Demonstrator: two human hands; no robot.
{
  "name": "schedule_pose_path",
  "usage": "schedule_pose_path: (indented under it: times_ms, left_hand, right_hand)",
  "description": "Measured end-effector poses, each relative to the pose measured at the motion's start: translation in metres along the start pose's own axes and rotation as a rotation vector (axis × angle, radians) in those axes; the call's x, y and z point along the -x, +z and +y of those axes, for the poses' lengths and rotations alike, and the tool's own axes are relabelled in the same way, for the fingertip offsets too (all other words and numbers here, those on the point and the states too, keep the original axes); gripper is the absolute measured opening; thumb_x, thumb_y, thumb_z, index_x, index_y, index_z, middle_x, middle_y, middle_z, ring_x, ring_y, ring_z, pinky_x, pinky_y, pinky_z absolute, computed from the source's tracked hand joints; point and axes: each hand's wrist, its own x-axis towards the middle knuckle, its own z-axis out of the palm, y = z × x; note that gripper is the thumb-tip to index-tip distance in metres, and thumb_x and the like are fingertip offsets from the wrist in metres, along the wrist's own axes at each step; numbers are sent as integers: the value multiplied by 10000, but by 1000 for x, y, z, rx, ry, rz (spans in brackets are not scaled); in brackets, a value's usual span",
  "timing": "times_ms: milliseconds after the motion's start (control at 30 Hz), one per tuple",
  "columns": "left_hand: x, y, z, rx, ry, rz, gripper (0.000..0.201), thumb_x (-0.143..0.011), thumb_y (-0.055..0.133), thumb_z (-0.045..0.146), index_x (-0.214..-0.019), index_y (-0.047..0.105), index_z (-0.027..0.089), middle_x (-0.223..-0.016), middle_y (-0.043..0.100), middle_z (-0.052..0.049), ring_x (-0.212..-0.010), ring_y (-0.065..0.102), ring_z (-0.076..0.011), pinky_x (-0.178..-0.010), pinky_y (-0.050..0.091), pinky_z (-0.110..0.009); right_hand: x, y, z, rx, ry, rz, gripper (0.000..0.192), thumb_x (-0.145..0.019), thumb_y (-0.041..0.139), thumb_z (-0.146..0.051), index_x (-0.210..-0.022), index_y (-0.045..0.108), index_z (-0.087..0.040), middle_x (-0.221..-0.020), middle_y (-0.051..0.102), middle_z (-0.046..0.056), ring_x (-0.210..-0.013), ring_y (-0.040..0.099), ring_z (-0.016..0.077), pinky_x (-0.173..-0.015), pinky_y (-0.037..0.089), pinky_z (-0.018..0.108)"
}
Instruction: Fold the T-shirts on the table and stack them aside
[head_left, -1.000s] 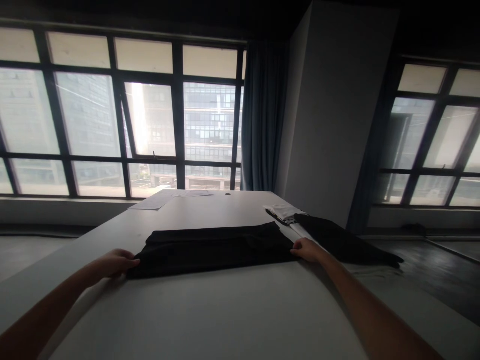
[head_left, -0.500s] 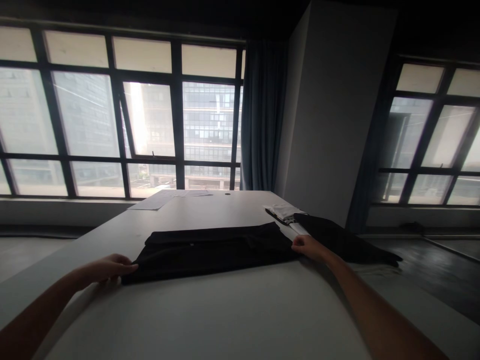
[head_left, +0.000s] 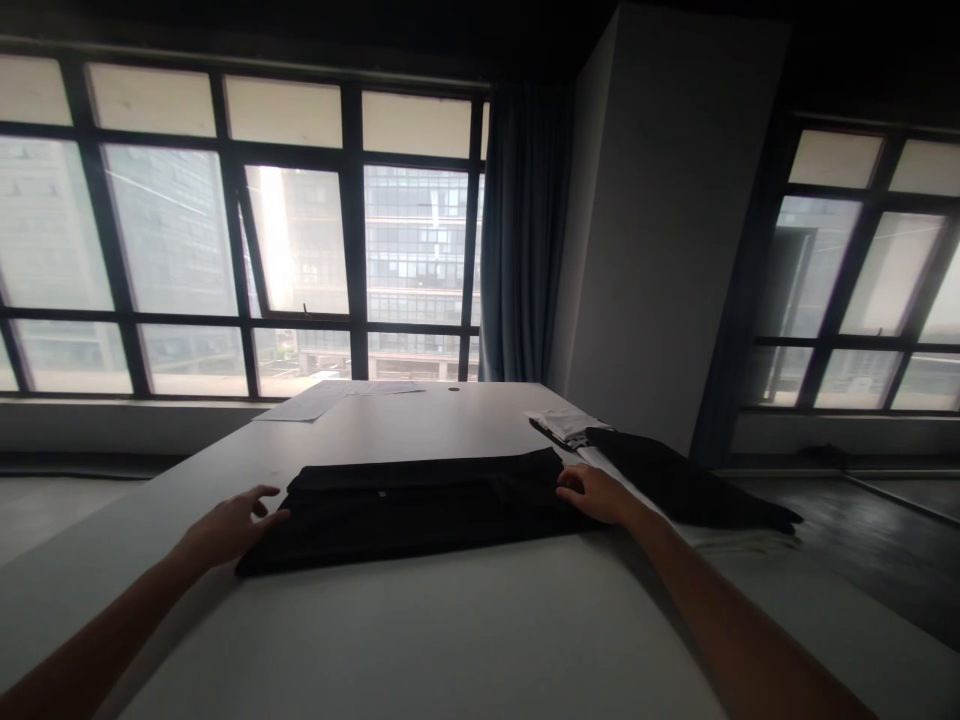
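Observation:
A folded black garment (head_left: 420, 515) lies flat on the white table in front of me, with a small pale mark near its middle. At its left end is my left hand (head_left: 232, 522), fingers spread and the thumb tip by the cloth's edge. My right hand (head_left: 596, 492) is over the right end, close to the upper corner. Its fingers are curved, with a gap showing between thumb and forefinger. Part of the cloth's right end is hidden beneath that hand.
The white table (head_left: 450, 640) stretches toward the windows. Paper sheets (head_left: 300, 405) lie at its far left. To the right are a pale folded cloth (head_left: 562, 425) and another black garment (head_left: 682, 480) near the table's edge. A pillar (head_left: 660, 220) and blue curtain (head_left: 525, 230) stand behind.
Both hands have let go of the garment's lower side edges and moved up along its ends. The left fingers have spread; the right hand has shifted inward. The garment has barely moved.

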Motion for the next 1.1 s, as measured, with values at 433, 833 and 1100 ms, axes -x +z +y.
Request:
schedule_pose_path:
  times_ms: [433, 833, 1100]
  left_hand:
    - [2, 36, 2, -170, 281, -278, 733, -911, 293, 659, -1529, 292, 264, -1602, 194, -33, -1486, 171, -303, -1191, 205, -517]
    - [-11, 36, 12, -172, 277, -158, 786, -892, 272, 673, -1522, 335, 208, -1611, 217, -69, -1487, 202, -290, -1183, 225, -503]
    - [0, 7, 19, -198, 168, -214, 721, -755, 471, 709, -1308, 633, 276, -1459, 526, -100, -1334, 470, -365, -1110, 312, -521]
  right_hand:
    - [6, -7, -20, 124, -146, 39, 380, -736, 502, -74, -976, 767, -204, -1066, 716, 62, -1028, 632, 219, -974, 438, 303]
    - [15, -2, -54, 205, 27, -134, 508, -865, 543, -523, -1260, 651, -223, -1281, 627, 125, -1096, 621, 305, -914, 468, 376]
    - [1, 45, -57, 216, 129, -299, 734, -949, 362, -589, -1539, 292, -158, -1588, 257, 172, -1453, 236, 373, -1130, 273, 506]
